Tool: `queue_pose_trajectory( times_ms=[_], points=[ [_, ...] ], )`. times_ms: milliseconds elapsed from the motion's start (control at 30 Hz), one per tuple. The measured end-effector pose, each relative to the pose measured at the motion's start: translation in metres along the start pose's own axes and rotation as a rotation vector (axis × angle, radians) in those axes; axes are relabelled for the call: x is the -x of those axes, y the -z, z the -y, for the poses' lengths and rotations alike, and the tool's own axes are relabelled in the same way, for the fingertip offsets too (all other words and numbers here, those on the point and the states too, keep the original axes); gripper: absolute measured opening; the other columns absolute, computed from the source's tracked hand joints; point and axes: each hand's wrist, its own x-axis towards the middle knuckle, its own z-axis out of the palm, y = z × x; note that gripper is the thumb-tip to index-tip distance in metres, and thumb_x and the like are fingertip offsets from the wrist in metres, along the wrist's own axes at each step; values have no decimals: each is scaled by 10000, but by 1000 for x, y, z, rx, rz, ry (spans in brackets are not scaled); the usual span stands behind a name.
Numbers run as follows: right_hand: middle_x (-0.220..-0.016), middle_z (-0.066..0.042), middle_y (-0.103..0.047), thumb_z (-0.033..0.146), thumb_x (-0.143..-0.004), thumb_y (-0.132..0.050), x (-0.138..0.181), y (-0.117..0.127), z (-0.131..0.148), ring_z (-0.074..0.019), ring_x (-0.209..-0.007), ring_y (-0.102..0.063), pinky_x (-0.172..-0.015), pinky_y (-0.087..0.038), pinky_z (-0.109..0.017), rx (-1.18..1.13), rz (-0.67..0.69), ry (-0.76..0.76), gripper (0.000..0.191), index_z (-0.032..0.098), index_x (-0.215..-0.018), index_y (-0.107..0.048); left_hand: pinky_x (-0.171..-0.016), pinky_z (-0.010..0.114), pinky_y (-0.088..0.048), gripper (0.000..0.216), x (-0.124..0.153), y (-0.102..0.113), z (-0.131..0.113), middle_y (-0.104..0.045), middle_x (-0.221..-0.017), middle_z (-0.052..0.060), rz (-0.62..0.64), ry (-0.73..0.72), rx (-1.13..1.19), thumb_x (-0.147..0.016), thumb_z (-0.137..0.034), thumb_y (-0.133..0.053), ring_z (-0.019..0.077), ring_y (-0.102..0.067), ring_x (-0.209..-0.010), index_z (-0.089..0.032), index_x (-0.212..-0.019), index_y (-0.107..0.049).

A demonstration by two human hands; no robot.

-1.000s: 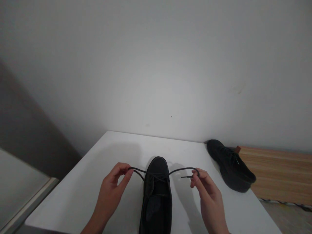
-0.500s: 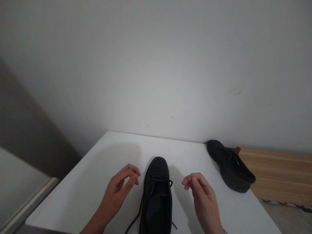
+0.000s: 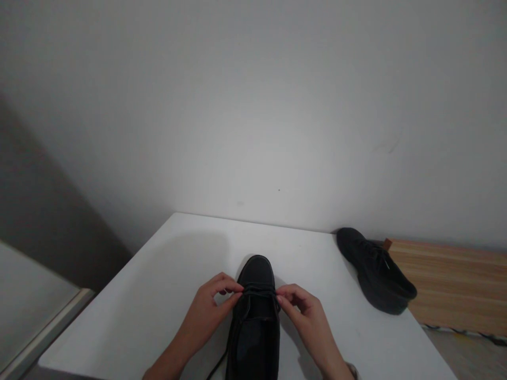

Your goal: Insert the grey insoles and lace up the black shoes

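A black lace-up shoe lies on the white table with its toe pointing toward the wall. Its shoelace crosses the front of the opening, and one loose end trails out at the lower left. My left hand pinches at the left edge of the lacing, thumb against index finger. At the right edge, my right hand pinches in the same way. The fingertips of both hands touch the shoe where the lace runs through; the exact bit of lace between them is too small to make out clearly.
A second black shoe rests at the table's right edge. Beyond it stands a wood-grain board against the grey wall. The white table meets the wall at the back. A pale ledge runs along the left.
Both hands have moved inward from either side of the shoe. Their fingers have closed at the two ends of the lacing. The shoes have stayed in place.
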Motion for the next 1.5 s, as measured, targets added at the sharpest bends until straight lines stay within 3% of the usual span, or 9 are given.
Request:
queue_pose_trajectory(
  times_ms=[400,667,833,1067,1300,1500],
  points=[
    [-689,-13,-610,438,-854,-640,-3,-8,10,-189,-672,-551,-627,-441,-294,67,-41,41,262,208,-729,-622,-725,312,-446,101,-3,-4,-11,-634,-779,21,-88,-87,-103,-817,-229,-561,199,-577,-768,-215,-737,-623],
    [-723,-17,-624,411,-885,-597,-1,-3,10,-195,-692,-558,-646,-427,-301,153,33,43,233,204,-793,-653,-759,328,-454,95,-1,-2,-7,-670,-846,36,-1,-76,-102,-832,-256,-575,213,-609,-823,-212,-806,-654],
    [-712,-9,-595,346,-846,-602,-2,-1,9,-199,-695,-539,-661,-417,-311,184,-16,59,163,220,-745,-579,-745,322,-450,98,-2,-1,-6,-648,-796,26,-87,-91,-116,-829,-256,-556,207,-592,-789,-217,-759,-613],
    [-736,-20,-634,389,-875,-580,-2,-3,8,-207,-708,-588,-662,-452,-314,166,11,60,208,212,-782,-637,-755,330,-453,108,-1,-3,-9,-652,-820,34,-4,-58,-102,-838,-275,-550,213,-602,-806,-215,-780,-618],
    [-773,-23,-614,360,-836,-602,-4,8,9,-222,-761,-580,-710,-436,-337,161,-66,54,160,209,-785,-597,-767,339,-455,102,-6,0,-12,-646,-826,37,-64,-40,-103,-830,-283,-551,220,-603,-819,-211,-782,-606],
    [-760,-27,-645,426,-850,-624,1,3,5,-215,-727,-597,-668,-446,-319,87,9,5,234,200,-800,-658,-749,318,-453,132,-4,-2,-8,-630,-788,23,-1,-28,-92,-850,-277,-555,204,-590,-785,-212,-742,-593]
  ],
)
